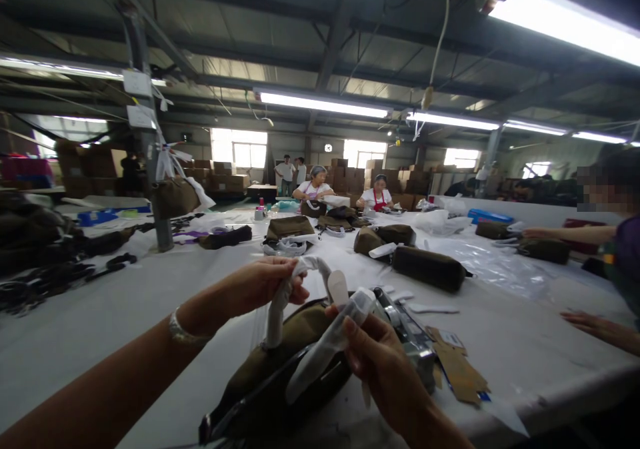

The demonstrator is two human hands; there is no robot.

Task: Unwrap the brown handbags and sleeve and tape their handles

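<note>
An olive-brown bag (260,376) with dark trim lies on the table right in front of me. Its near handle (277,309) arches up, wrapped in white tissue-like material. My left hand (273,281) pinches the top of that wrapped handle, thumb and fingers closed. Lower and to the right, my right hand (377,356) grips a translucent white wrapping sleeve (320,356) that slants across the bag. Whether a handle runs inside this sleeve I cannot tell. A pale strip with a rounded end (338,286) stands up between the two hands.
On the white table (505,342), brown cardboard pieces (455,362) and white strips (431,308) lie to the right. More olive bags (430,268) sit ahead. A metal post (159,202) rises at the left. A co-worker's arm (575,234) reaches in at right; two other people sit opposite.
</note>
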